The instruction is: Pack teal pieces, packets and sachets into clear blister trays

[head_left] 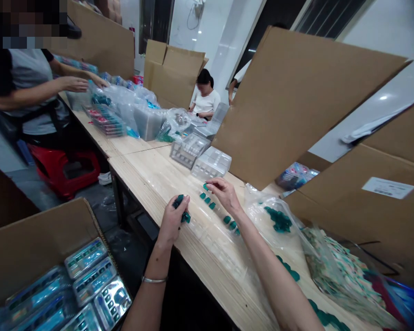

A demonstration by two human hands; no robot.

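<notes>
Several small dark green plastic pieces (pixel 179 202) are gripped in my left hand (pixel 171 219), held over the table's front edge. My right hand (pixel 224 195) pinches one green piece (pixel 205 186) at the far end of a row. That row of green pieces (pixel 212 205) sits in clear plastic trays (pixel 217 243) laid along the table. Part of the row is hidden behind my right forearm. Beyond my right hand stand stacks of clear plastic trays (pixel 211 163). To the right, a clear bag (pixel 262 216) holds a heap of green pieces (pixel 279 219).
A carton (pixel 86 207) of packed blister packs (pixel 112 301) stands at lower left. Large cardboard sheets (pixel 307 92) rise at right, beside a bag of printed cards (pixel 345 271). A co-worker (pixel 31 92) works at far left near a red stool (pixel 62 170); another person (pixel 205 99) sits farther back.
</notes>
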